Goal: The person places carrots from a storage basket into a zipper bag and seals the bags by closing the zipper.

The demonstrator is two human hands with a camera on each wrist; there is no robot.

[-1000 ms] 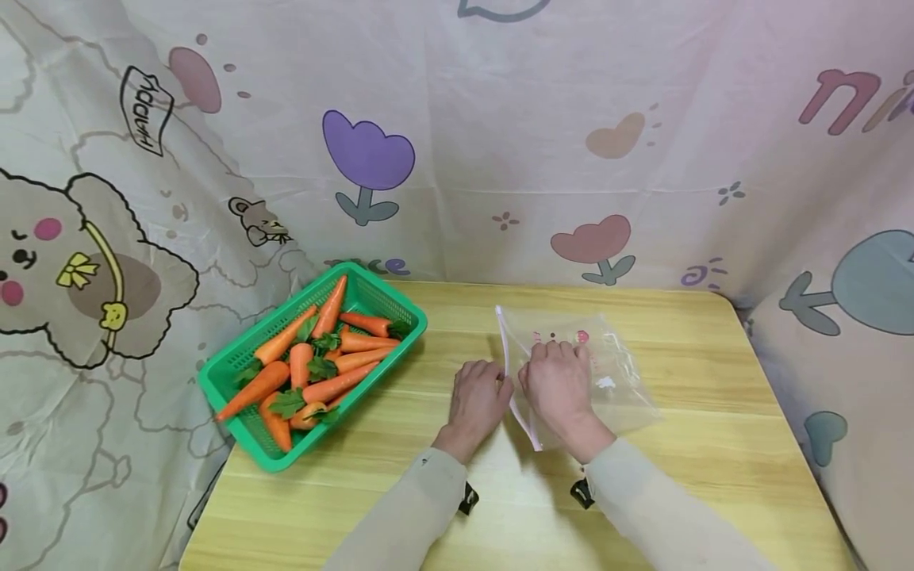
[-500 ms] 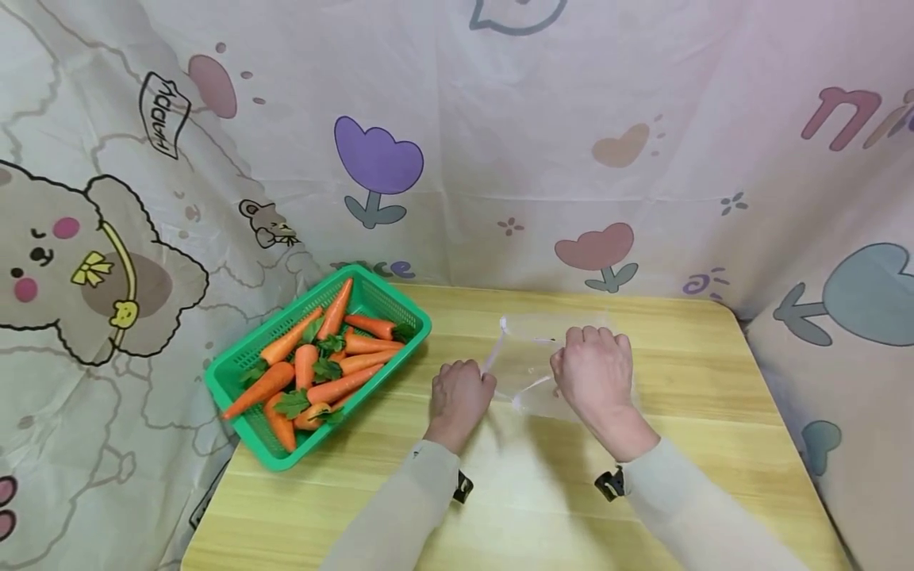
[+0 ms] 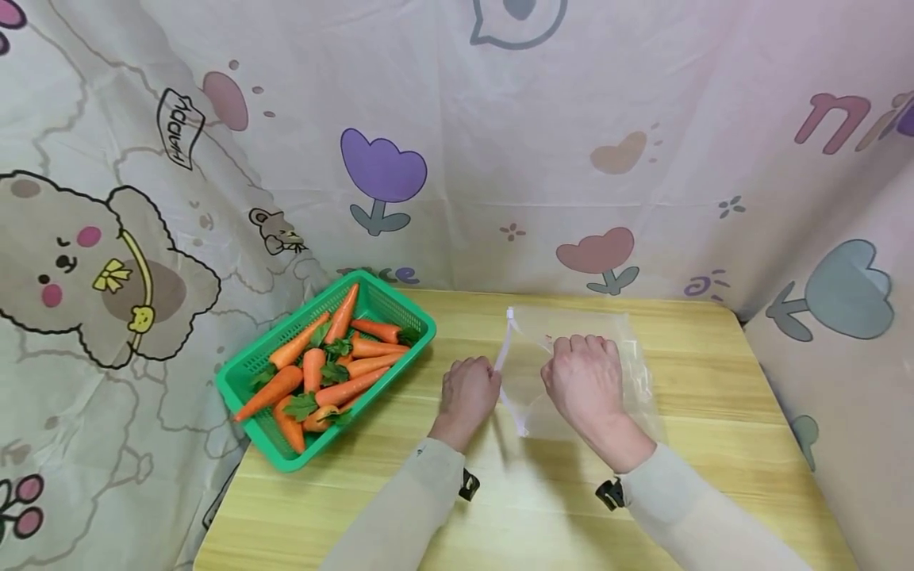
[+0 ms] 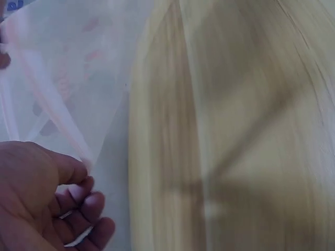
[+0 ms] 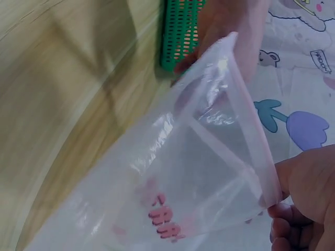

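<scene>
A clear plastic zip bag (image 3: 643,373) with a pale pink zip edge and pink print is held just over the table, its mouth spread apart toward the left. With thumb and fingers, my left hand (image 3: 467,396) pinches one side of the mouth; the left wrist view shows this hand (image 4: 36,193) at the zip edge. The other side of the mouth is pinched by my right hand (image 3: 589,385), as the right wrist view confirms at the zip strip (image 5: 254,130). Nothing shows inside the bag (image 5: 157,172).
A green plastic basket (image 3: 289,461) stands at the table's left, filled with several orange carrots (image 3: 350,388) with green leaves. The wood-grain table (image 3: 528,515) meets a printed cloth (image 3: 493,143) behind and at both sides.
The right hand has moved rightward from the left hand, and the bag's zip mouth has been pulled apart. The head view has shifted slightly.
</scene>
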